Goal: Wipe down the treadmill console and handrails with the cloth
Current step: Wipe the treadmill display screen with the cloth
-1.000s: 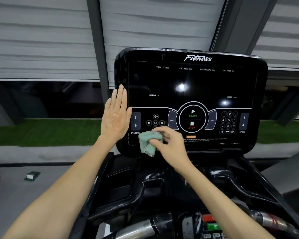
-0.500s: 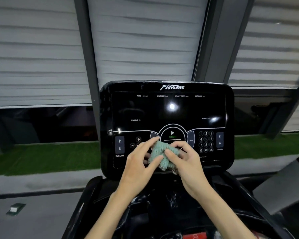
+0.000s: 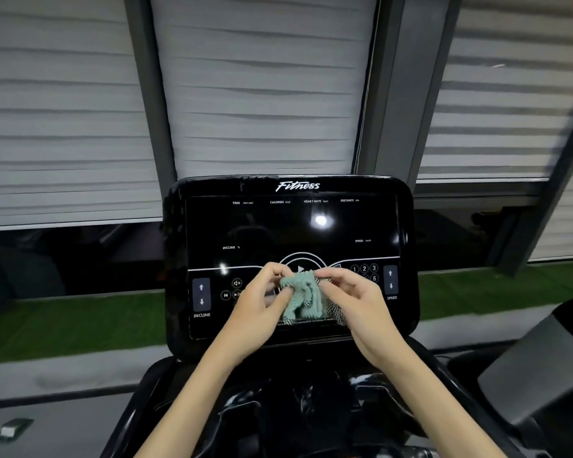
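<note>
We hold the cloth [image 3: 302,297] bunched before the lower middle of the console [image 3: 278,223], over the start button; whether it touches the panel we cannot tell. Our left hand [image 3: 257,305] pinches its left edge and our right hand [image 3: 361,300] pinches its right, likely so we can spread or refold it to a fresh face for wiping.

Your left hand [image 3: 258,304] and right hand [image 3: 354,305] both pinch the green cloth [image 3: 303,297], bunched up in front of the black treadmill console [image 3: 291,226] (its screen dark, lamp glare on the glass). Behind the console hang grey blinds [image 3: 262,87] above a strip of green turf [image 3: 63,322].
</note>
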The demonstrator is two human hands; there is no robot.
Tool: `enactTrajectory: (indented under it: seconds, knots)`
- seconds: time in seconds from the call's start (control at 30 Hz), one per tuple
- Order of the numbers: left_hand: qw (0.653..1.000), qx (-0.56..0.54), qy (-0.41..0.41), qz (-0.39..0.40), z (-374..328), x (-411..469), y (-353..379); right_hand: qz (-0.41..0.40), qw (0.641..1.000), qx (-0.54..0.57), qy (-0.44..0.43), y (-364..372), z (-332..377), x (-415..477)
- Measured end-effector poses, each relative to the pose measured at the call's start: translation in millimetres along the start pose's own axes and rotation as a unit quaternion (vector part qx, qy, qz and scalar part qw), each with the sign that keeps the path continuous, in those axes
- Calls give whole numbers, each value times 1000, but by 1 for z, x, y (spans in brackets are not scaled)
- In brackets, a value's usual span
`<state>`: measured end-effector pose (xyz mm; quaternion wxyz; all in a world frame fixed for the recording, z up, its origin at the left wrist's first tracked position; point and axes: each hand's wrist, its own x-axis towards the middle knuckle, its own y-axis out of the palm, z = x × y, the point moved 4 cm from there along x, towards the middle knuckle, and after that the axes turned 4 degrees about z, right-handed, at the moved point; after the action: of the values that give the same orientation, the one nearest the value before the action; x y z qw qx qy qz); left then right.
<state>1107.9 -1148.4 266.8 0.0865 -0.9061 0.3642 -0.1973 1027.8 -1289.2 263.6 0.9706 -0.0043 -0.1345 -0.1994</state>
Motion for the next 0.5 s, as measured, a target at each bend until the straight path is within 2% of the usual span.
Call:
enactTrajectory:
  seconds: [0.13,0.33,0.4,0.5]
  knots:
    - [990,-136,-15,35,-2,1,5,6,1000,5,5,-8,7,2]
    - [924,-370,-90,42,0,-3,5,19,999,24,14,-22,22,5]
    - [925,-360,-112,50,2,-4,5,22,999,26,15,-23,24,6]
    - [959,-258,-97,69,0,-5,6,23,999,27,11,-25,24,6]
